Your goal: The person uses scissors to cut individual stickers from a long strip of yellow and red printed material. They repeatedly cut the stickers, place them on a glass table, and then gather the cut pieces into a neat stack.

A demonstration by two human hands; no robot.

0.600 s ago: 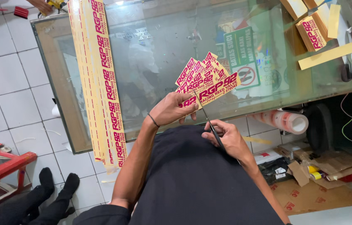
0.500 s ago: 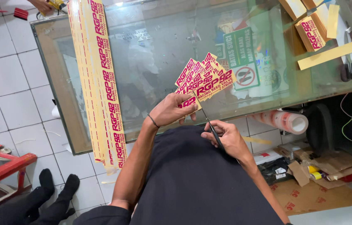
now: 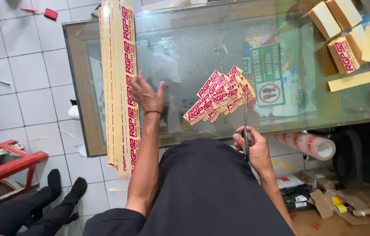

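The left hand (image 3: 147, 94) is hovering open over the glass-topped bench (image 3: 185, 48), fingers spread and holding nothing, just beside the long yellow sticker strips (image 3: 121, 78) that are lying along the bench's left part and hanging over its near edge; the right hand (image 3: 251, 146) is closing around the handles of a pair of scissors (image 3: 245, 126), blades pointing up toward the bench; a fanned pile of cut yellow-and-red stickers (image 3: 220, 95) is lying on the glass, just beyond the scissor tips and well right of the left hand; small stacks of stickers (image 3: 344, 52) are sitting at the far right of the bench; a red stool (image 3: 5, 168) is standing on the tiled floor at the left.
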